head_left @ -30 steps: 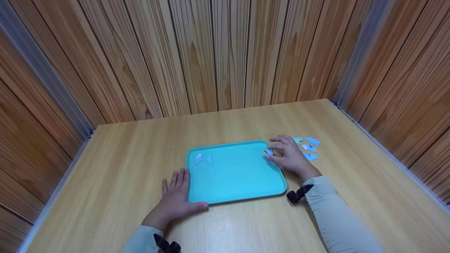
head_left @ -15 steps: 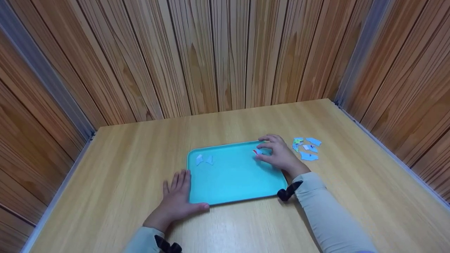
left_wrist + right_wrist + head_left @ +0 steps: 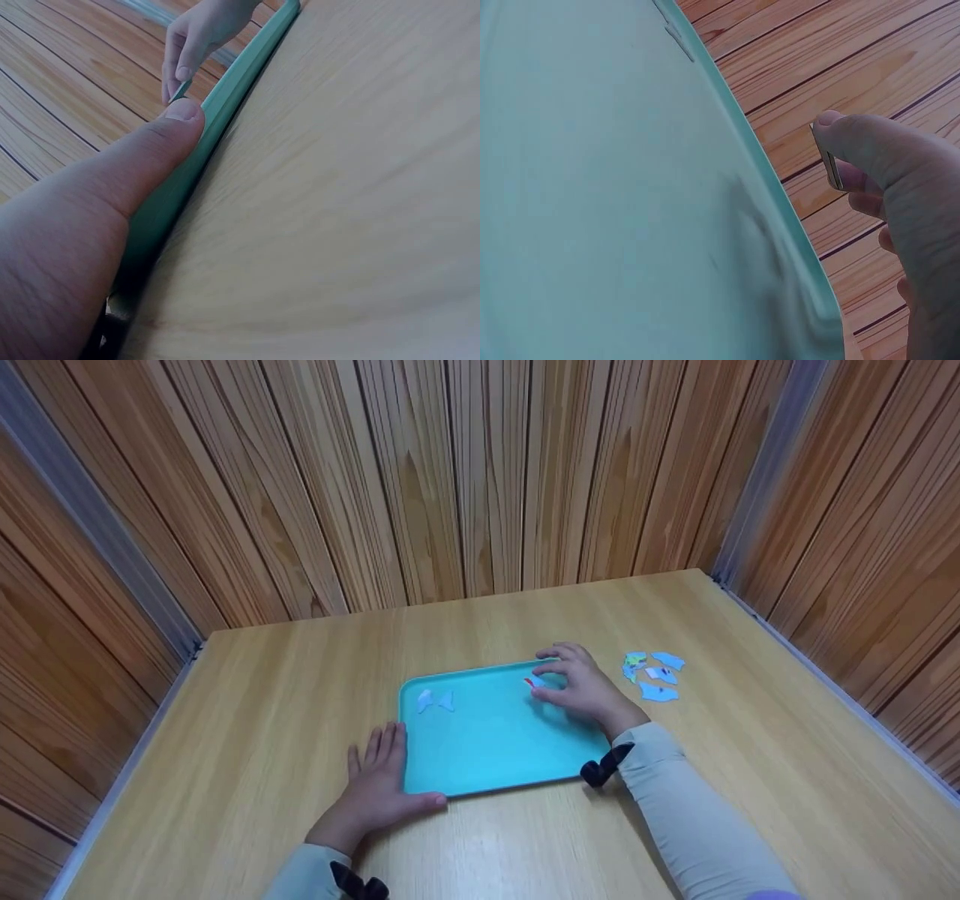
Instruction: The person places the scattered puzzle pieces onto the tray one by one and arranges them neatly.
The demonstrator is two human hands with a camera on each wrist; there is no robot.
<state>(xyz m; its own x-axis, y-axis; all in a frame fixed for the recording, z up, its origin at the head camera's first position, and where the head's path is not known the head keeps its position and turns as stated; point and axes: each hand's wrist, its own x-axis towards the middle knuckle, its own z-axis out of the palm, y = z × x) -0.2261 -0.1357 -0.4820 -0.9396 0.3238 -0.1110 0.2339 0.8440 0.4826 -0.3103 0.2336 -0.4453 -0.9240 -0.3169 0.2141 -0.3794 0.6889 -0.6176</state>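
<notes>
In the head view, a turquoise tray lies on the table with two pale blue puzzle pieces, one whitish and one bluer, near its far left corner. My right hand is above the tray's right part, pinching a red, white and blue puzzle piece between thumb and fingers. The right wrist view shows that puzzle piece edge-on, held off the tray. My left hand rests at the tray's near left corner, fingers straight along the left side and thumb along the front edge.
Several loose puzzle pieces lie on the wooden table right of the tray, one with green and yellow print. Wood-panelled walls enclose the table at the back and sides.
My right hand has moved left from the tray's right edge to over the tray, carrying the puzzle piece. The left hand has stayed at the corner.
</notes>
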